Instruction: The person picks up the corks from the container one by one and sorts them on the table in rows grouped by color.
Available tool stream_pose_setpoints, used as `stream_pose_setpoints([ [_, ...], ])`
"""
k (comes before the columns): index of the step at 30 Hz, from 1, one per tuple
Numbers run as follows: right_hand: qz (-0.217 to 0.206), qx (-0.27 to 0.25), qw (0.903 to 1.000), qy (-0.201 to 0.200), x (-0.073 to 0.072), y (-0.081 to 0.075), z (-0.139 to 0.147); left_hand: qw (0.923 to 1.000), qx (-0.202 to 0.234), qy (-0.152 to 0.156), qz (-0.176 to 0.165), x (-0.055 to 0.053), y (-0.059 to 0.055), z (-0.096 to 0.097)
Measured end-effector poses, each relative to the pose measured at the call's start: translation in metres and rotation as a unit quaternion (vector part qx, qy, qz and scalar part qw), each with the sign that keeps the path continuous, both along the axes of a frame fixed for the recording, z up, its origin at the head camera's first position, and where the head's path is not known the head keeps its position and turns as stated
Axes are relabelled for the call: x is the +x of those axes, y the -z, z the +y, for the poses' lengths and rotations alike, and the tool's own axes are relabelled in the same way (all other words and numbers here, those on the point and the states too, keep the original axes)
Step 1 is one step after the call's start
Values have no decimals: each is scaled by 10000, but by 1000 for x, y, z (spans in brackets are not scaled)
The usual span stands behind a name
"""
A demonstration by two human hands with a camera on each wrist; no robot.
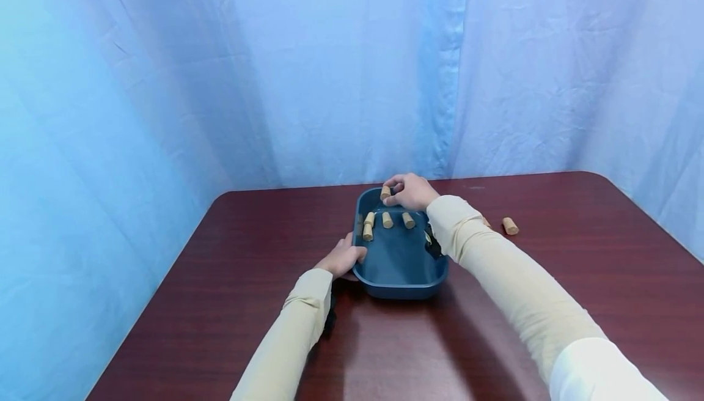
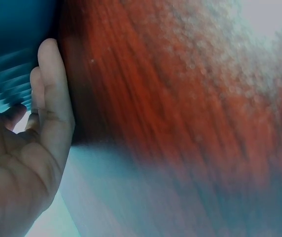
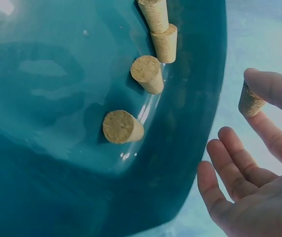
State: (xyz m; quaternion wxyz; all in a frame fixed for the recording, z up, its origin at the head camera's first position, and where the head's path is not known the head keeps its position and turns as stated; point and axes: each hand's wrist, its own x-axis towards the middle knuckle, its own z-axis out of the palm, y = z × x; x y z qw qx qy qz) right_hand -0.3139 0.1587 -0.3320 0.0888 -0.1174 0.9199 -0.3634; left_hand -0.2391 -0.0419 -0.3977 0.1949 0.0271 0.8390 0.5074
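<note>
A cork stopper [image 3: 251, 102] is pinched between the thumb and index finger of my right hand [image 1: 412, 192], over the far end of a blue tray [image 1: 401, 291]. The other fingers of that hand spread loosely, as the right wrist view shows. My left hand [image 1: 342, 258] grips the tray's left wall, thumb over the rim and fingers along the outside; in the left wrist view those fingers [image 2: 54, 89] lie close above the table. Inside the tray several corks lie near the far end: two touching by the left wall, one cork [image 1: 387, 220] mid-row, another cork [image 1: 408, 220] right of it.
On the dark red wooden table [image 1: 264, 303], a loose cork [image 1: 510, 225] lies right of the tray. Another cork [image 1: 486, 222] beside it is mostly hidden by the right sleeve. Light blue curtains [image 1: 341, 71] hang behind the table and at its sides.
</note>
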Motion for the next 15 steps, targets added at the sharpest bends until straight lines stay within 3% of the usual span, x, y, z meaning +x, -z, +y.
stream_pose_setpoints([
  [15, 211, 83, 9993, -281, 7, -19, 24, 9999, -117, 34, -29, 1, 1, -2],
])
